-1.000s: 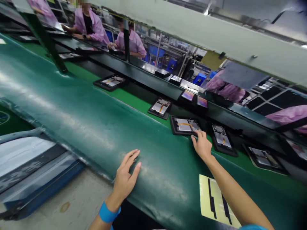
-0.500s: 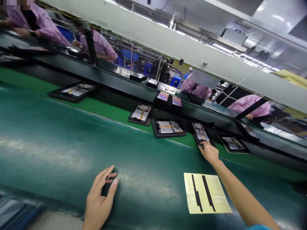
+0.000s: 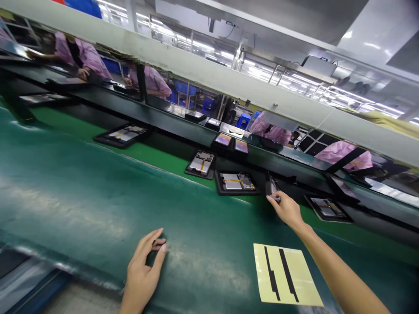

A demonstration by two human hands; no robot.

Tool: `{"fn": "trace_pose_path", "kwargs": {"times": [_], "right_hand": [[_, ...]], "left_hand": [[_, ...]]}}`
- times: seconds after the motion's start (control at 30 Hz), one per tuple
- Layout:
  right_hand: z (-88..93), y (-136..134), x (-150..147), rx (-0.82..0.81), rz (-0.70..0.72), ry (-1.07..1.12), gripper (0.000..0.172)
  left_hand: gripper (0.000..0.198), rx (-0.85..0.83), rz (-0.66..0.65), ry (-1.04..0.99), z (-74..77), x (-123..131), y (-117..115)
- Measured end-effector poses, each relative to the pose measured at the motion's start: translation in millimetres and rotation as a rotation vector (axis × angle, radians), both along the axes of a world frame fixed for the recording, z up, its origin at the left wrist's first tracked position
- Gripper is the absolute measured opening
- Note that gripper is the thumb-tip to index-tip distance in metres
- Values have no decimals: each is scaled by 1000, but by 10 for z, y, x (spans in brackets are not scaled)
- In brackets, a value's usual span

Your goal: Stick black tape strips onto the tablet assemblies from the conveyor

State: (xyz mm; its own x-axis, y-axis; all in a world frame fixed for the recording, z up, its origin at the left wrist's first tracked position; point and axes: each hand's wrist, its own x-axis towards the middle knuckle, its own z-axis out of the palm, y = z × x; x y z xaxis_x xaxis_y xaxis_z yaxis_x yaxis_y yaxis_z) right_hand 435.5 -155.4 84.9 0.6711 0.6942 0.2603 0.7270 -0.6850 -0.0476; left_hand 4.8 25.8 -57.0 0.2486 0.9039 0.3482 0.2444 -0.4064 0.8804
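My right hand (image 3: 285,208) reaches to the belt and pinches the near edge of an opened tablet (image 3: 271,185), which is tilted up and seen nearly edge-on. My left hand (image 3: 145,264) hovers over or rests on the green work surface (image 3: 98,209), fingers curved and apart, holding nothing. Between the hands, nearer my right forearm, lies a yellow sheet (image 3: 306,274) with two black strips (image 3: 288,274) on it. Left of the held tablet, another opened tablet (image 3: 235,182) with a silver battery and orange ribbon sits in a black tray.
More opened tablets ride on the green belt (image 3: 170,163), one (image 3: 200,163) to the left and one (image 3: 328,208) to the right. Two lit screens (image 3: 223,139) stand on the ledge behind. Across the line, several people in pink (image 3: 88,56) sit under a long white beam (image 3: 196,56).
My right hand has closed on the tablet's near edge and tilted it up off the belt. My left hand keeps its curved pose. The whole view has shifted slightly.
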Motion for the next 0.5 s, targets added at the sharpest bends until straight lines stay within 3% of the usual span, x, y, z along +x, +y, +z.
{"fn": "trace_pose_path", "kwargs": {"times": [0.17, 0.4, 0.5], "right_hand": [[229, 382, -787, 125, 324, 158, 33], [235, 1091, -2063, 139, 605, 513, 14], [230, 1249, -2421, 76, 869, 636, 35]], "left_hand": [[42, -27, -4, -20, 18, 4, -10], [46, -97, 51, -122, -20, -30, -24], [51, -117, 137, -150, -3, -117, -33]]}}
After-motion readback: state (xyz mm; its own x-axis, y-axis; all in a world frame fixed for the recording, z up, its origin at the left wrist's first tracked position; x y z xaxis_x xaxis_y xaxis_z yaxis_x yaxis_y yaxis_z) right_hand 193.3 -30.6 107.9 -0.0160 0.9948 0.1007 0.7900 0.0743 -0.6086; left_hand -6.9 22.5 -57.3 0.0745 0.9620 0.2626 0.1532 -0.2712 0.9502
